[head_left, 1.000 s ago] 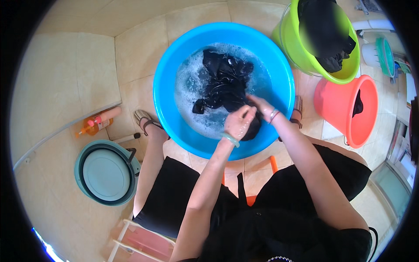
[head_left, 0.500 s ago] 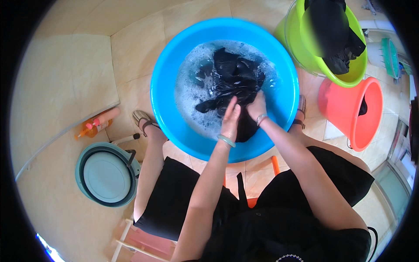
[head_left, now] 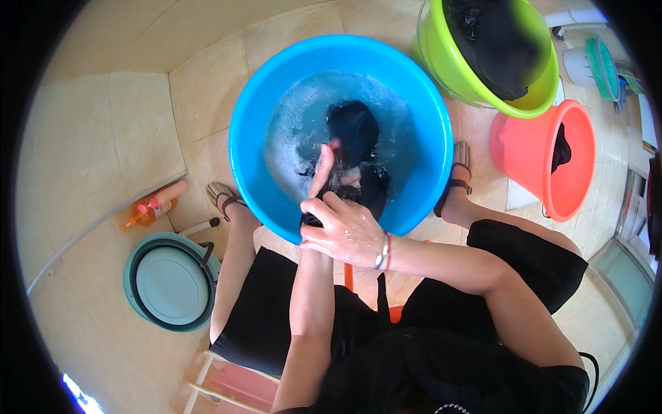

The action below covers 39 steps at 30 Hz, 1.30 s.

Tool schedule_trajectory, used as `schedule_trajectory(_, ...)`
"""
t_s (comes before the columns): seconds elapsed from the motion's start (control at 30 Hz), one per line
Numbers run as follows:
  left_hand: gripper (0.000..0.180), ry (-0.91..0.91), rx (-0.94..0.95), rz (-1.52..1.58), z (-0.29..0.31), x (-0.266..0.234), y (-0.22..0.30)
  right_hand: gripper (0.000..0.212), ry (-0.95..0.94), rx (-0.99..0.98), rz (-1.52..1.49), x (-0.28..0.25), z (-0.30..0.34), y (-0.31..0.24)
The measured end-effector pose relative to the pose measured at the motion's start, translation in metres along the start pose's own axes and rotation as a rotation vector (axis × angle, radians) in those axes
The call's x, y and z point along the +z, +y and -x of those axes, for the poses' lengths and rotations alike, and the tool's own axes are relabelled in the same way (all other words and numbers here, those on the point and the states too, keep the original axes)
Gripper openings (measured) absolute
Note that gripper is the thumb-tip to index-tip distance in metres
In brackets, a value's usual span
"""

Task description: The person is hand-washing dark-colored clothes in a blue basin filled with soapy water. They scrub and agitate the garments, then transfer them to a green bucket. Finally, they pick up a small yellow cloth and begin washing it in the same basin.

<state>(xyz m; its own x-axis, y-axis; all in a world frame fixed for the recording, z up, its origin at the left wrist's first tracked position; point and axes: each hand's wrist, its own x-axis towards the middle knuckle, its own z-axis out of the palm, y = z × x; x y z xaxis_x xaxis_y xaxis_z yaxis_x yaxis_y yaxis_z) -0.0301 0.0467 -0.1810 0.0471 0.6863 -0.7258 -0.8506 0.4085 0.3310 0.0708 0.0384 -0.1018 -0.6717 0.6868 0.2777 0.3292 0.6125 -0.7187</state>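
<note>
A blue basin [head_left: 249, 200] holds cloudy, foamy water with a dark, wet garment [head_left: 354, 127] bunched in it. At the basin's near side, my right hand [head_left: 343, 224] is closed on a fold of this cloth, crossing over my left wrist. My left hand [head_left: 323, 171] lies lower, in the water, partly covered by the right hand and the cloth. One of its digits sticks up along the fabric, while the others seem curled into the garment. A bracelet circles my right wrist.
A green bucket [head_left: 434, 52] with black cloth leans at the upper right. Below it, a coral bucket [head_left: 524, 159] lies tilted with a dark cloth inside. On the left are orange and pink bottles [head_left: 153, 205], a grey-green folding basin [head_left: 171, 284] and a pink stool [head_left: 234, 386].
My right hand has moved left and nearer, onto the left wrist, gripping cloth there. My left hand has gone deeper among the garment, which is bunched smaller. The view has shifted slightly.
</note>
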Motion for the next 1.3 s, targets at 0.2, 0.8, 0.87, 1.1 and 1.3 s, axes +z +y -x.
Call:
schedule_trajectory(0.2, 0.029, 0.042, 0.157, -0.023, 0.01, -0.008, 0.002, 0.018, 0.288, 0.071, -0.041, 0.016, -0.014, 0.018)
schedule_trajectory(0.8, 0.074, 0.134, -0.053, -0.134, -0.067, -0.068, -0.047, 0.05, -0.242, 0.796, 0.169, 0.092, 0.102, 0.214)
schedule_trajectory(0.87, 0.071, 0.131, -0.093, -0.166, -0.077, -0.066, -0.052, 0.052, 0.05, 1.015, 0.139, 0.109, 0.108, 0.235)
schedule_trajectory(1.1, 0.068, 0.032, 0.01, -0.188, -0.069, -0.059, -0.037, 0.03, 0.176, 0.606, -0.25, 0.076, 0.053, 0.156)
schedule_trajectory(1.3, 0.042, -0.201, -0.312, -0.06, -0.038, -0.045, 0.005, 0.016, -0.246, -0.007, -0.24, 0.018, 0.031, 0.027)
